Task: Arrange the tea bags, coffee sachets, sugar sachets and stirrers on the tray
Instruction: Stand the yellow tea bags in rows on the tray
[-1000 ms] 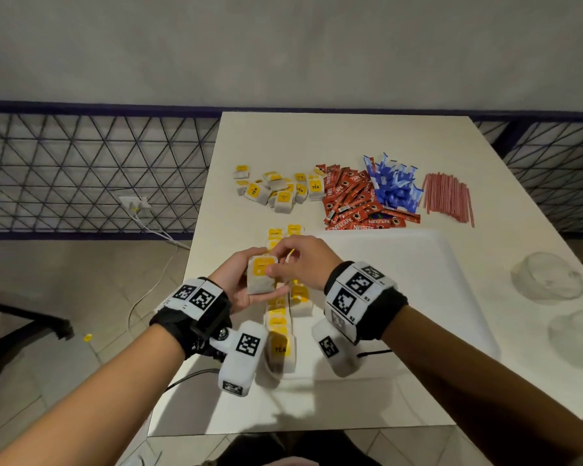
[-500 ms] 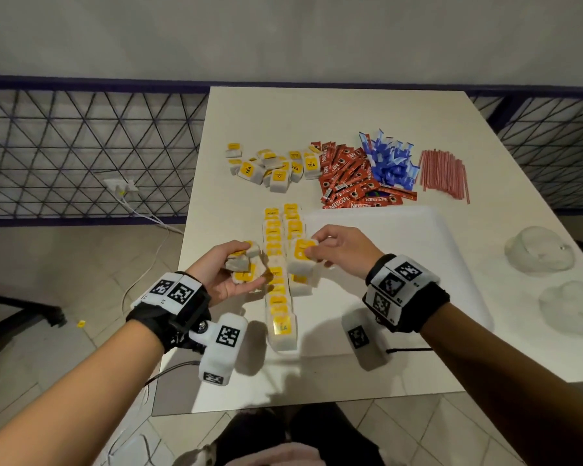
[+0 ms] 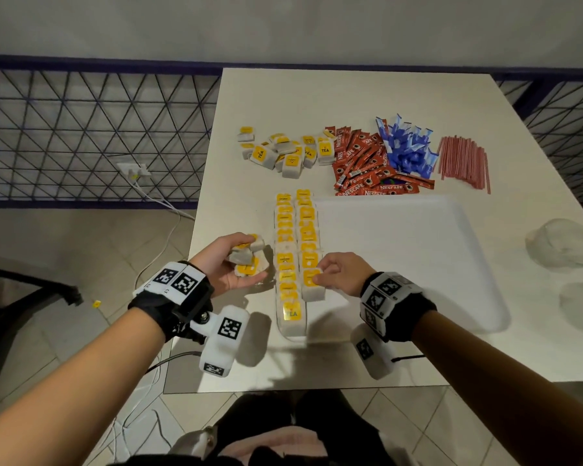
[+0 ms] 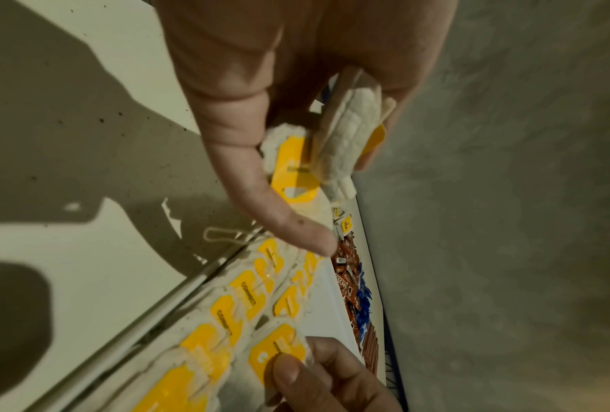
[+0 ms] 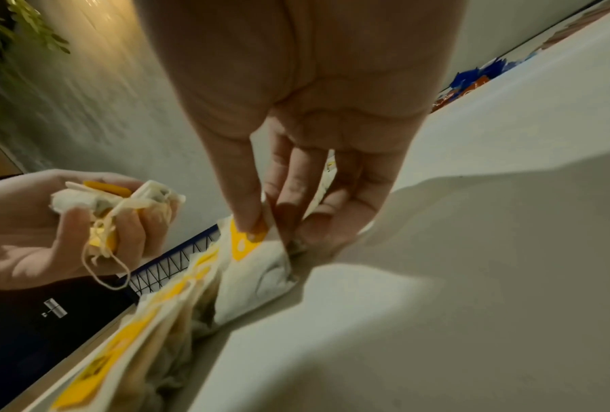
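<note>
Now right hand (image 3: pixel 339 274) pinching yellow-tagged white tea bag (image 3: pixel 312 284), setting it into second row at left edge of flat white tray (image 3: pixel 418 264); left hand (image 3: pixel 231 264) cupping spare tea-bag bunch (image 3: pixel 248 258). Dangling strings risking snagging, disturbing neighbouring row.

The yellow tags of the loose tea bags (image 3: pixel 324 150) say "TEA"; so does the tag on the nearest tea bag in the row (image 3: pixel 292 313); the red coffee sachets (image 3: pixel 367 188) say "NESCAFE" (other tag words are too blurry).

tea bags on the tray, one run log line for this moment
right hand pinches tea bag onto tray | left hand grips spare tea bags
</note>
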A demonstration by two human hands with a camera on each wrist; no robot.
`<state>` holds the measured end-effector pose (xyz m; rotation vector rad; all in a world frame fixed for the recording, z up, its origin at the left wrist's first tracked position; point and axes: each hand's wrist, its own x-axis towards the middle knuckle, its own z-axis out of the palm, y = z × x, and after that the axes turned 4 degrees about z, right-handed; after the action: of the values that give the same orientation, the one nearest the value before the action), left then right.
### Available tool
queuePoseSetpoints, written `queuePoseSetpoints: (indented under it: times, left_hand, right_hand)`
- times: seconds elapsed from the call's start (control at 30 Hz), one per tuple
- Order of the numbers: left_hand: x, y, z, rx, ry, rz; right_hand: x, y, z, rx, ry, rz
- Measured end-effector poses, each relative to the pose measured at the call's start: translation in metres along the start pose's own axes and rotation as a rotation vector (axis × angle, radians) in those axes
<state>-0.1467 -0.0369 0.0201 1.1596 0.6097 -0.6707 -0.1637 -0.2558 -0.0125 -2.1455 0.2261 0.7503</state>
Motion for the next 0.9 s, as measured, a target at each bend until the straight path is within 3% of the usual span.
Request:
queuePoseSetpoints:
  times: [0.23, 0.9]
  left_hand:
    - [-0.001, -0.001, 0.003, -0.006, 0.018, -0.010]
    - [-0.003, -0.006, 0.018, -0.021, 0.029, 0.016]
  right_hand:
    - [0.009, -0.005, -0.003, -0.028, 0.119, 0.006]
    - [0.014, -0.005, -0.011, -0.002, 0.165, 0.066]
